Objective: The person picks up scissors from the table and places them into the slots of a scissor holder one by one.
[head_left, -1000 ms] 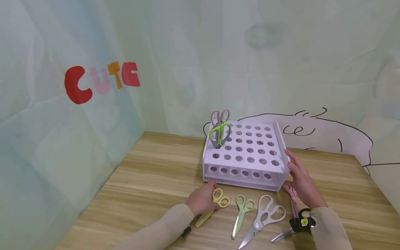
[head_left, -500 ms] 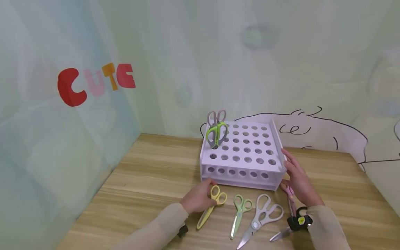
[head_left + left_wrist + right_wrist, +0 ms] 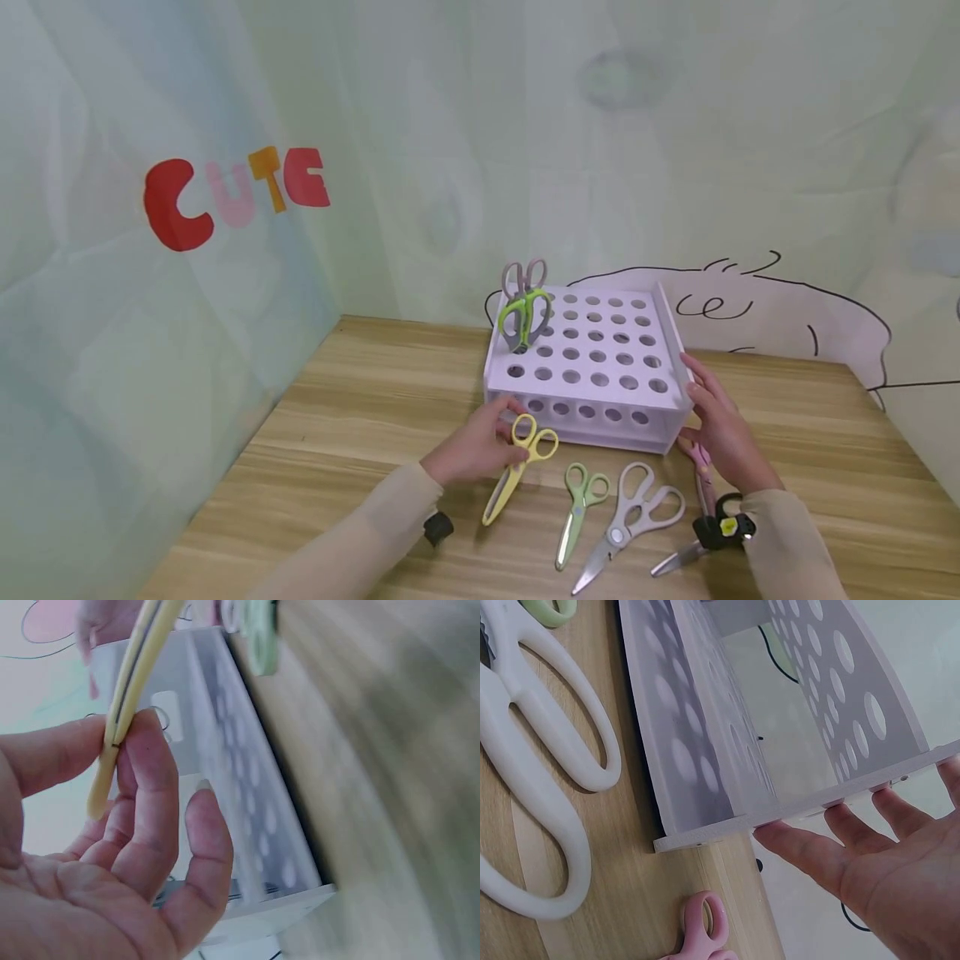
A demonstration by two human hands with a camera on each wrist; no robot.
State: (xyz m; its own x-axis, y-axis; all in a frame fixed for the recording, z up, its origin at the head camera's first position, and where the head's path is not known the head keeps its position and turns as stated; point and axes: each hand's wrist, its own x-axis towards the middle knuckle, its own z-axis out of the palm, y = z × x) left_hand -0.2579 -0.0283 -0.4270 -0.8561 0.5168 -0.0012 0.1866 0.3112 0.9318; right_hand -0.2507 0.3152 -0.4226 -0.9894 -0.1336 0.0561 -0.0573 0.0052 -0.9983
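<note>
My left hand (image 3: 474, 450) pinches a pair of yellow scissors (image 3: 512, 478) between thumb and fingers, in front of the white rack (image 3: 585, 393). They are held off the table, tips slanting down toward me. In the left wrist view the scissors (image 3: 133, 682) appear edge-on. My right hand (image 3: 723, 433) rests its fingertips against the rack's right side panel, fingers fairly straight in the right wrist view. Two pairs of scissors stand in holes at the rack's left: a green-and-grey pair (image 3: 527, 310) and, behind it, a mauve-handled pair (image 3: 510, 273).
On the table (image 3: 375, 392) before the rack lie light green scissors (image 3: 576, 510) and large white scissors (image 3: 619, 533). Pink scissors (image 3: 701, 455) lie beneath my right hand, and black-handled scissors (image 3: 681, 558) near my right wrist are partly hidden. Walls close off the back and left.
My left hand has lifted the yellow scissors from the table and moved them up toward the rack's front. My right hand stays on the rack's side.
</note>
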